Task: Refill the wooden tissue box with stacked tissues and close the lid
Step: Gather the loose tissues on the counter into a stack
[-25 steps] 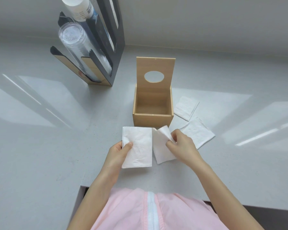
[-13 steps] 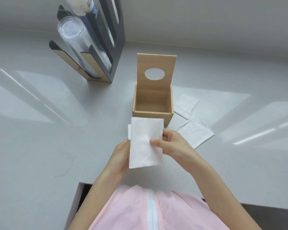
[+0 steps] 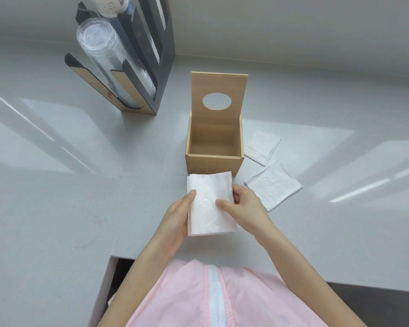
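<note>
Squarely in the middle of the pale grey counter (image 3: 57, 208) stood the light wooden tissue box (image 3: 214, 159), empty inside, its hinged lid with an oval hole (image 3: 219, 95) standing upright at the back. Just in front of it, a small stack of folded white tissues (image 3: 209, 204) was held between both hands. The left hand (image 3: 177, 219) gripped the stack's left edge, thumb on top and fingers curled beneath. The right hand (image 3: 244, 208) closed on the right edge, thumb pressed on the top sheet. Two more folded white tissues lay flat on the counter right of the box, one near (image 3: 273, 185), one farther back (image 3: 262, 147). A dark cup dispenser holding clear plastic cups (image 3: 118, 60) stood well off at the back left.
</note>
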